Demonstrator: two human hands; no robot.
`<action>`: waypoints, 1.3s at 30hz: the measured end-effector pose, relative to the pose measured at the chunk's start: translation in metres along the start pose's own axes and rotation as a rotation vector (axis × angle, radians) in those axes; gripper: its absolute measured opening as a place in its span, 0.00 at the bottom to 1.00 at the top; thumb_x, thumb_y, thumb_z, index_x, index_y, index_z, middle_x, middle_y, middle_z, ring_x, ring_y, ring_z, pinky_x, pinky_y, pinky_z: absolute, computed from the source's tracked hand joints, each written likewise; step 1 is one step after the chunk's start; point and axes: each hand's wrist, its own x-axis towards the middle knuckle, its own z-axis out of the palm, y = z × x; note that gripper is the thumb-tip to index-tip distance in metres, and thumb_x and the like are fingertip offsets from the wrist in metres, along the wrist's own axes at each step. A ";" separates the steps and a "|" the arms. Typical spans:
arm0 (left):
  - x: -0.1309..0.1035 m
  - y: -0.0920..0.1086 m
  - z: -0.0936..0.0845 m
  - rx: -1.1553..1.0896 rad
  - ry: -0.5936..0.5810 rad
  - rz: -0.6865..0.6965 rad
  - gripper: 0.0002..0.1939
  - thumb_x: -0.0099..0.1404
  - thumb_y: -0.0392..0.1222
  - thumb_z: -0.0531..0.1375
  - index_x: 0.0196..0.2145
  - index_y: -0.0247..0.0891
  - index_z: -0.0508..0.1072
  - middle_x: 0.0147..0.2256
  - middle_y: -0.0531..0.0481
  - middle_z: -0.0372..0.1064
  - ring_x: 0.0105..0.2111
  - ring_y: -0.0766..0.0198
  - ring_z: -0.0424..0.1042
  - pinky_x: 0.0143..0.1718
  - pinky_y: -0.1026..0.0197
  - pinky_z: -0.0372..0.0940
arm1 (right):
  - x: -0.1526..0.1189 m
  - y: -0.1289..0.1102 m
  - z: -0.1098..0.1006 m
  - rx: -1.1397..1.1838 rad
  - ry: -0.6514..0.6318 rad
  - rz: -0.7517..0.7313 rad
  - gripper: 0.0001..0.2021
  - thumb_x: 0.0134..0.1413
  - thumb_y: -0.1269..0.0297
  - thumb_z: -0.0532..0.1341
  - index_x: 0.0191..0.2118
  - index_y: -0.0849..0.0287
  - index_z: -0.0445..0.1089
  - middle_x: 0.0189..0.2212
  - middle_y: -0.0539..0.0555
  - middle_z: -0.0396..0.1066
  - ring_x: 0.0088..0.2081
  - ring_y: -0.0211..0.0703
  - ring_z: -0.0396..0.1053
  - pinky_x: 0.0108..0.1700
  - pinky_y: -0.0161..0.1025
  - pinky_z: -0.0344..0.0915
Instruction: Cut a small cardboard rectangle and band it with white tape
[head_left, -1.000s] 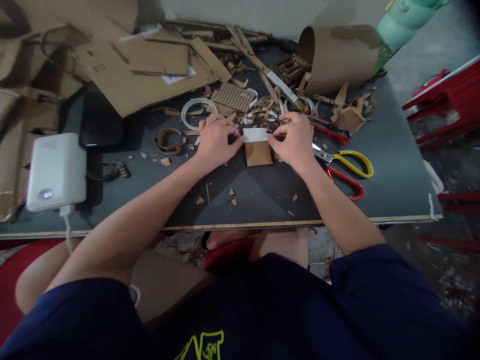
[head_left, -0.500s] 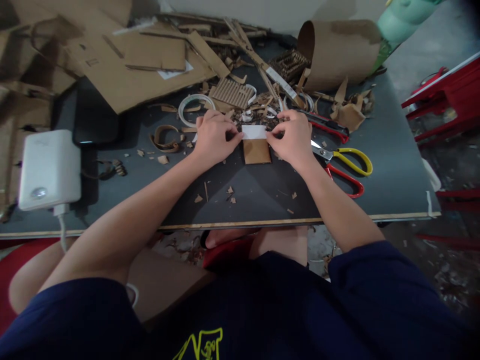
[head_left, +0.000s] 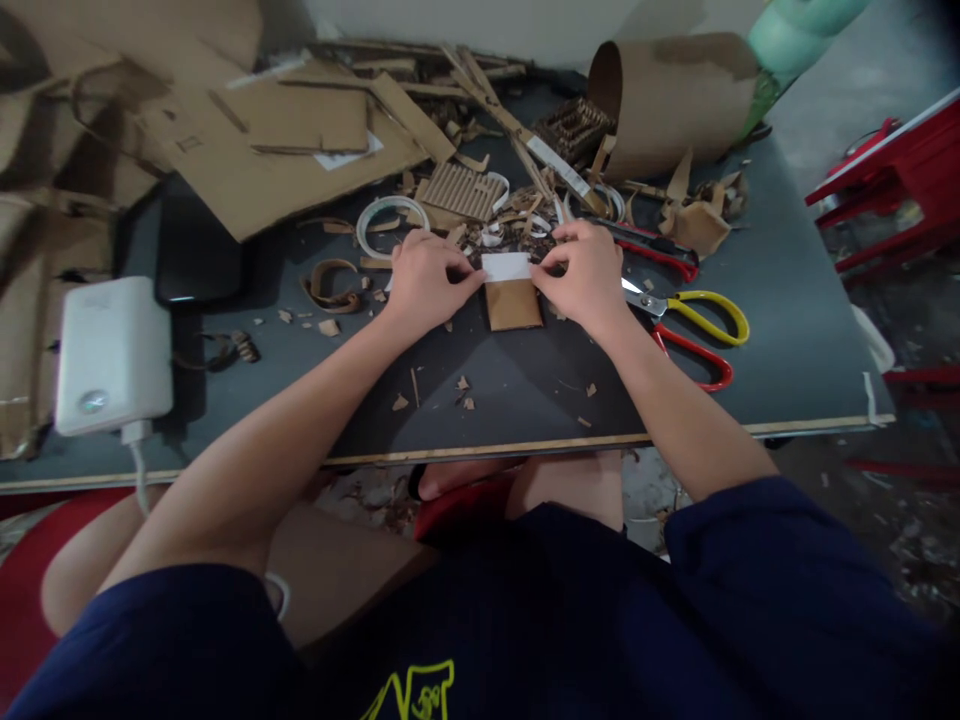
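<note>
A short white strip [head_left: 506,266], looking like tape or paper, lies across the far edge of a small brown cardboard piece [head_left: 514,305]. My left hand [head_left: 431,278] pinches the strip's left end between thumb and forefinger. At the opposite end, my right hand [head_left: 581,268] is closed in the same kind of pinch. The cardboard rests on the dark table between both hands. Just right of my right hand lie scissors [head_left: 694,315] with one yellow and one red handle, their blades partly hidden by the hand.
Behind my left hand lies a white tape roll [head_left: 386,225]. A red and black cutter [head_left: 660,250] sits beyond the scissors. Cardboard sheets [head_left: 300,150] and scraps crowd the back. A white power bank [head_left: 116,355] with a cable stands left, near a black phone [head_left: 199,250]. A cardboard tube [head_left: 679,105] lies back right.
The camera view has shifted slightly, moving the objects at left a little to the right and down. Both hands keep their pinch on the strip, with no clear movement over the cardboard.
</note>
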 end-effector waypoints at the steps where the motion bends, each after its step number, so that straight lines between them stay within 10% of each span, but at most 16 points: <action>1: 0.001 -0.001 0.000 -0.008 -0.002 -0.008 0.13 0.63 0.51 0.62 0.27 0.41 0.76 0.36 0.48 0.76 0.49 0.47 0.70 0.59 0.39 0.59 | 0.000 0.000 -0.001 0.012 -0.004 0.007 0.07 0.54 0.61 0.66 0.27 0.55 0.77 0.54 0.57 0.73 0.59 0.64 0.64 0.58 0.65 0.61; 24: 0.000 -0.001 -0.005 -0.048 0.050 -0.099 0.10 0.59 0.48 0.67 0.24 0.42 0.76 0.35 0.48 0.77 0.47 0.47 0.71 0.59 0.38 0.57 | 0.002 0.005 -0.002 0.087 0.009 0.015 0.08 0.51 0.61 0.69 0.26 0.57 0.78 0.52 0.59 0.73 0.55 0.66 0.68 0.58 0.71 0.62; 39: 0.004 -0.010 0.004 -0.354 0.140 0.128 0.25 0.62 0.66 0.65 0.41 0.40 0.76 0.44 0.45 0.74 0.54 0.48 0.68 0.61 0.44 0.61 | -0.005 -0.004 -0.010 0.270 0.297 -0.344 0.07 0.57 0.54 0.64 0.32 0.49 0.73 0.53 0.53 0.71 0.59 0.56 0.66 0.66 0.63 0.62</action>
